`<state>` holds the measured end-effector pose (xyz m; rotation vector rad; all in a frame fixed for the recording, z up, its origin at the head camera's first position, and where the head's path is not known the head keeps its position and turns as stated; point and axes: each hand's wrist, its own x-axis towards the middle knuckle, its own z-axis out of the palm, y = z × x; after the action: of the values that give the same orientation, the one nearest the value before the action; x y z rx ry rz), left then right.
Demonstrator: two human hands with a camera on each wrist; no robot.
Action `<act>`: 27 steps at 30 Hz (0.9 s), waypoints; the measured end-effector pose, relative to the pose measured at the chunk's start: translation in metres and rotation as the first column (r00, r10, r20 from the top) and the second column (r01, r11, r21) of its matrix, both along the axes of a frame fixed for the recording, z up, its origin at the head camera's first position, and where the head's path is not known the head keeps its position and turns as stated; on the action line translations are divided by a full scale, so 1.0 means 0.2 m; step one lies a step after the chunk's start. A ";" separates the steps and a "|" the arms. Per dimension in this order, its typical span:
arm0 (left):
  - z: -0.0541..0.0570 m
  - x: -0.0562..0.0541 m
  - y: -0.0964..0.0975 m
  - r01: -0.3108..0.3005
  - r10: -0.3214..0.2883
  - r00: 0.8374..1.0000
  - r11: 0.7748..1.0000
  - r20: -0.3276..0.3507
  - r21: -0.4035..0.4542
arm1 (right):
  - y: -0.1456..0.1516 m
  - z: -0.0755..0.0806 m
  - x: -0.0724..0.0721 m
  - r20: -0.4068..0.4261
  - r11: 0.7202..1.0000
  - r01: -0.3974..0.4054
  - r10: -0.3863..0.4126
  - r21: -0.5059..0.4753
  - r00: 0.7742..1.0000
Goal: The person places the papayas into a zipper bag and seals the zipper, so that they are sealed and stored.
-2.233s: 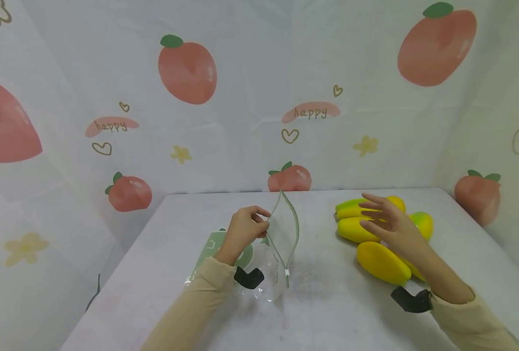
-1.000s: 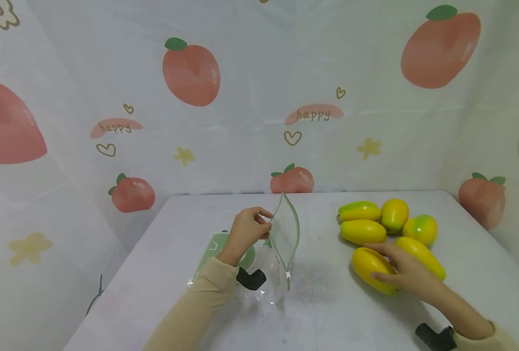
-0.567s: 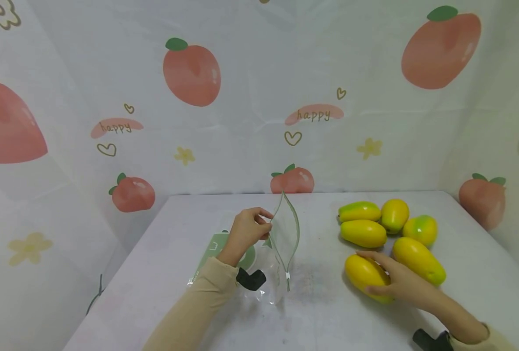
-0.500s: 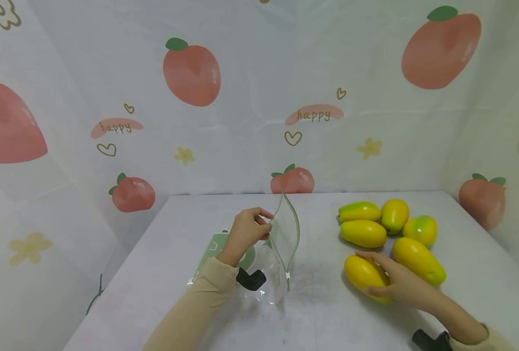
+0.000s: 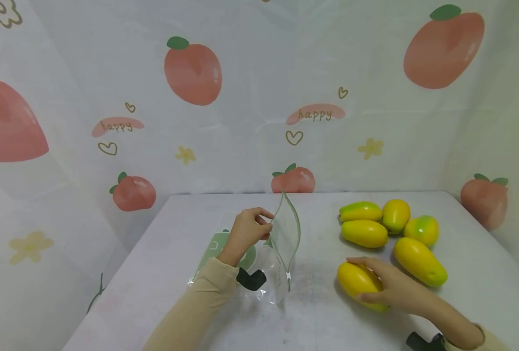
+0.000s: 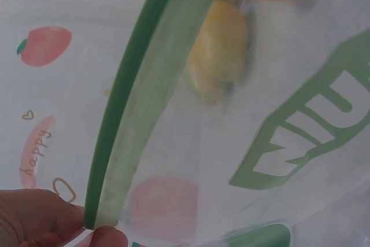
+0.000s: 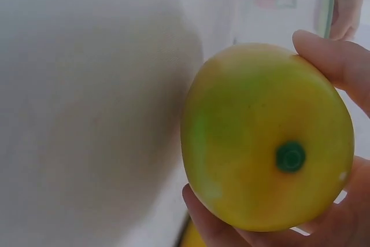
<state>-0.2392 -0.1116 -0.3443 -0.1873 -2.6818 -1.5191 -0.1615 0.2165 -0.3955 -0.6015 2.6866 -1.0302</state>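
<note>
My left hand (image 5: 248,231) pinches the edge of a clear zip bag (image 5: 292,229) between thumb and fingertips. The bag has a green-trimmed mouth, spread apart into a pointed oval, and a white slider at its near end. Green printing on the bag shows in the left wrist view, and my left forearm partly hides the bag in the head view. On the right, my right hand (image 5: 395,287) grips a yellow mango (image 5: 357,282) from its right side, low over the table. Its green stem nub (image 7: 290,157) faces the right wrist camera, thumb and fingers on opposite sides.
Several more yellow-green mangoes (image 5: 365,234) lie grouped on the white table (image 5: 316,321) behind and right of my right hand; the nearest mango (image 5: 419,261) is just beyond it. A printed curtain (image 5: 250,73) stands behind the table.
My right hand came down onto the front mango, took hold of it and shifted it left and toward me, away from the others. My left hand stays on the bag's edge.
</note>
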 end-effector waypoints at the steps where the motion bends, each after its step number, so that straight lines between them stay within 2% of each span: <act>1: 0.00 0.00 0.00 0.001 -0.001 1.000 1.000 -0.001 0.000 | -0.01 0.01 0.00 0.000 1.000 0.000 0.000 0.000 1.000; 8: 0.00 0.01 0.00 0.003 -0.003 1.000 1.000 0.005 0.001 | -0.06 0.09 0.03 -0.112 1.000 -0.011 0.010 -0.011 0.994; 15: 0.01 0.01 0.00 0.013 -0.013 1.000 1.000 0.007 0.012 | -0.12 0.18 0.07 -0.252 0.999 0.014 -0.022 -0.033 0.967; 21: 0.00 0.01 0.00 0.003 -0.003 1.000 1.000 0.011 0.011 | -0.19 0.23 0.10 -0.306 0.995 0.037 -0.063 -0.089 0.950; 24: 0.00 0.01 0.00 0.001 -0.001 1.000 1.000 0.014 0.007 | -0.23 0.24 0.10 -0.350 0.993 0.047 -0.082 -0.106 0.933; 27: 0.00 0.01 0.00 -0.001 0.001 1.000 1.000 0.017 0.006 | -0.26 0.25 0.10 -0.422 0.991 0.057 -0.102 -0.119 0.901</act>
<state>-0.2373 -0.1116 -0.3436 -0.1731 -2.6893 -1.5355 -0.1410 0.1651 -0.3452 -0.8295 3.0696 -1.1850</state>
